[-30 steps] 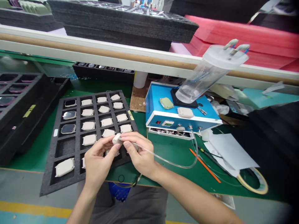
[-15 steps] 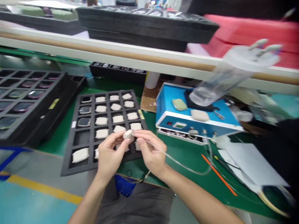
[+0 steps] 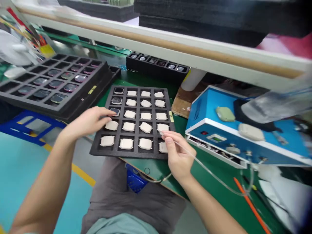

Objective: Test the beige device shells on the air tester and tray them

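Note:
A black foam tray [image 3: 96,149] with several compartments lies in front of me. Most hold cream watch cases [image 3: 126,143]; dark-faced ones lie in the left column's far compartments. My left hand [image 3: 84,122] is at the tray's left edge, fingers apart, the index fingertip at a dark-faced watch case [image 3: 115,112]; whether it touches is unclear. Just nearer lies a cream watch case [image 3: 111,125] in the same column. My right hand [image 3: 179,156] pinches the end of a clear tube [image 3: 202,165] over the tray's right edge. The tube runs to the blue machine.
The blue machine [image 3: 207,107] stands at right, with a green case [image 3: 225,114] and a cream case [image 3: 251,131] on top. A stack of foam trays [image 3: 90,94] is at left. A shelf edge [image 3: 170,48] crosses above. An orange stick [image 3: 251,204] lies at lower right.
The cream case from my left hand now appears to lie in the left column's previously vacant fourth compartment. My left hand has moved left; my right hand still holds the tube. The view has shifted.

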`<state>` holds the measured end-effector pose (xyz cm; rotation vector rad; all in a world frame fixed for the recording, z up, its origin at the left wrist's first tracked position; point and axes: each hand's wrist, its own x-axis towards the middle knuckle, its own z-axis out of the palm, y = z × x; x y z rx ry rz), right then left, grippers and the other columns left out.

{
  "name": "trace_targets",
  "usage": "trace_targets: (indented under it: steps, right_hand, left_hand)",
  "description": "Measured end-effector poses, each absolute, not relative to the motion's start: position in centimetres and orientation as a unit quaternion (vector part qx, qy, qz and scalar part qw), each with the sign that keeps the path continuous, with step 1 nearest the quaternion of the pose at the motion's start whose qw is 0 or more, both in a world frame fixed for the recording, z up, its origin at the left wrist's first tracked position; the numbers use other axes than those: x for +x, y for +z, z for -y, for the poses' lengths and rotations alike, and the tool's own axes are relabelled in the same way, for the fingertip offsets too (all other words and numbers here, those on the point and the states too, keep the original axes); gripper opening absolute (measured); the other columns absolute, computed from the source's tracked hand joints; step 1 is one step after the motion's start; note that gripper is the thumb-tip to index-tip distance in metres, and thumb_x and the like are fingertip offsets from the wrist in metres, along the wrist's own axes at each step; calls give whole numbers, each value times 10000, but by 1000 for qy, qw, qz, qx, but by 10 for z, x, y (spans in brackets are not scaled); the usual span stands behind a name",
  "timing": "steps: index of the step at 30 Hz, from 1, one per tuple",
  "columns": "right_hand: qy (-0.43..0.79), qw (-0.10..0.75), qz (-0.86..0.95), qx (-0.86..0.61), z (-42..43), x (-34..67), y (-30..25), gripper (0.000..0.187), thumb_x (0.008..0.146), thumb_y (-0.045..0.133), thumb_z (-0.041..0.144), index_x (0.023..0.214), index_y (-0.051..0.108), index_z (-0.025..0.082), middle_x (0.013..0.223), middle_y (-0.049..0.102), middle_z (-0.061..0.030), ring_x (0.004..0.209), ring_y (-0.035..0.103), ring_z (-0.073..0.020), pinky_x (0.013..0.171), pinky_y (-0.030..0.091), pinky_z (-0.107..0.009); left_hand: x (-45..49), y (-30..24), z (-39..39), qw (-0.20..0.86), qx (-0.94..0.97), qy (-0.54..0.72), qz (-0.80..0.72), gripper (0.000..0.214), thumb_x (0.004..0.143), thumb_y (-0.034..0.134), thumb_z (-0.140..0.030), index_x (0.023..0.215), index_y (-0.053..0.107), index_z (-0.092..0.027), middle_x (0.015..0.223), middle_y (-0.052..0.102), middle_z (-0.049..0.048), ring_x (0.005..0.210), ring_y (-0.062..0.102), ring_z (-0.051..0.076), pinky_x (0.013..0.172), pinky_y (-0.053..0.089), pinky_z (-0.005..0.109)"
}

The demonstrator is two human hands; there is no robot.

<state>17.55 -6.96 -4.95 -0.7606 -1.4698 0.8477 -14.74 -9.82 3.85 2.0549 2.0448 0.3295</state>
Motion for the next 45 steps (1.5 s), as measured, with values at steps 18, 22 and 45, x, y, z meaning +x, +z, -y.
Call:
trace_targets:
  steps: [18,22,45]
  right_hand:
    - [404,608,590,-346,71,174,-45,132,996,706,302,1021,825,253,1020,820,-59,942,792,-202,839,679,-346]
    - [401,616,585,-343,71,175,-47,134,1002,701,301,1037,822,255,1058,804,-67,1006,773,-214,873,682,-378]
    - [347,592,658,-310,68,176,-39,167,1001,668,195,1067,802,270,1094,837,-53,1078,796,-239,976,666,-433]
  left_hand:
    - [-136,1,58,-69,693,31,-717,493,1073,344,-248,1460,597,-76,1293,731,254,1215,677,407,1013,510,545]
    - [-142,10,58,-49,692,58,-718,472,1045,466,-283,1450,611,-89,1340,731,216,1217,703,363,1050,523,485]
    - [40,-18,105,372,401,607,-576,300,843,827,-290,1107,831,-147,1081,843,101,940,825,240,873,683,321]
